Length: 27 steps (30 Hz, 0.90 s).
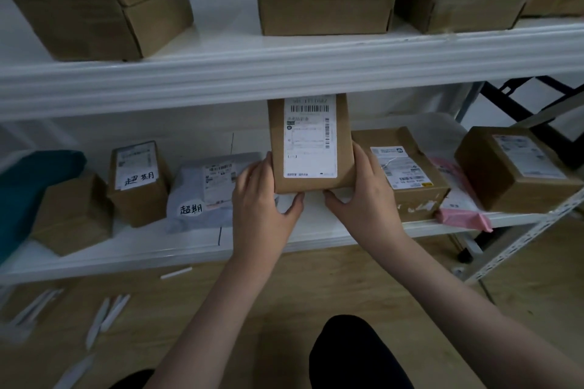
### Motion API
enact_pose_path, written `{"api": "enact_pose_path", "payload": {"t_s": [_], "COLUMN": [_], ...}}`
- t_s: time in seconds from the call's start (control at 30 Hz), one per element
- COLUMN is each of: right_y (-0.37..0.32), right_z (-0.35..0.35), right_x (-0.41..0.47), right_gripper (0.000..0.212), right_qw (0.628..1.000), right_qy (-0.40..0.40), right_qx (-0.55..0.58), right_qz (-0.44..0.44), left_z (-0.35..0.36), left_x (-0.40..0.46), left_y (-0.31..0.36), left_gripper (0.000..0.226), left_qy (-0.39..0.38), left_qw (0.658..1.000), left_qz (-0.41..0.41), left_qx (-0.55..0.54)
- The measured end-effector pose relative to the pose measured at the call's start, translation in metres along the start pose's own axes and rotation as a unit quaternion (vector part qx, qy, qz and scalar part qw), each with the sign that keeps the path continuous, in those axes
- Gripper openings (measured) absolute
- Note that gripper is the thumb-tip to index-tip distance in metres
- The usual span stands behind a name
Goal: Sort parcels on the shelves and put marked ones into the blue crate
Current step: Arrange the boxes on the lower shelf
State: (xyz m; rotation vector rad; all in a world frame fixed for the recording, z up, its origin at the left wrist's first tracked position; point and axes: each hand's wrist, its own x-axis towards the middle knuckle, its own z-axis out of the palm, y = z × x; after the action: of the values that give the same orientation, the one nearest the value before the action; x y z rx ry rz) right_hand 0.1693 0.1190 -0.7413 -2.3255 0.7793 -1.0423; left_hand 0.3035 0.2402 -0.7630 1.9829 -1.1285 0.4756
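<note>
Both hands hold a labelled cardboard parcel (311,142) over the lower shelf (189,249). The left hand (262,202) and right hand (366,196) clasp its near corners, thumbs beneath its near edge, fingers (360,155) curled along its sides. Its far end reaches under the upper shelf (221,82).

Held parcel (311,142) between shelf boards; marked box (139,181) and mailer (208,193) left; labelled box (403,174) right.
</note>
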Motion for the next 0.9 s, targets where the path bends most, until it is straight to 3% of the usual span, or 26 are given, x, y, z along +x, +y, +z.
{"api": "enact_pose_path", "payload": {"t_s": [0.23,0.5,0.73,0.9], "right_y": [0.008,0.020,0.031,0.032], "right_z": [-0.003,0.009,0.016,0.013], "right_x": [-0.008,-0.017,-0.016,-0.021], "right_gripper": [0.089,0.077,0.065,0.075], "right_qw": [0.999,0.985,0.974,0.975], "right_qy": [-0.027,-0.137,-0.187,-0.178], "right_qx": [-0.015,-0.060,-0.072,-0.086], "right_qz": [0.015,0.084,0.104,0.104], "left_z": [0.010,0.020,0.026,0.037], "left_x": [-0.010,-0.025,-0.030,-0.031], "left_y": [-0.003,-0.019,-0.022,-0.023], "left_gripper": [0.071,0.078,0.072,0.054], "left_qy": [-0.026,-0.149,-0.179,-0.186], "left_qw": [1.000,0.986,0.978,0.976], "left_qz": [-0.008,-0.072,-0.098,-0.109], "left_qx": [-0.011,-0.026,-0.048,-0.031]}}
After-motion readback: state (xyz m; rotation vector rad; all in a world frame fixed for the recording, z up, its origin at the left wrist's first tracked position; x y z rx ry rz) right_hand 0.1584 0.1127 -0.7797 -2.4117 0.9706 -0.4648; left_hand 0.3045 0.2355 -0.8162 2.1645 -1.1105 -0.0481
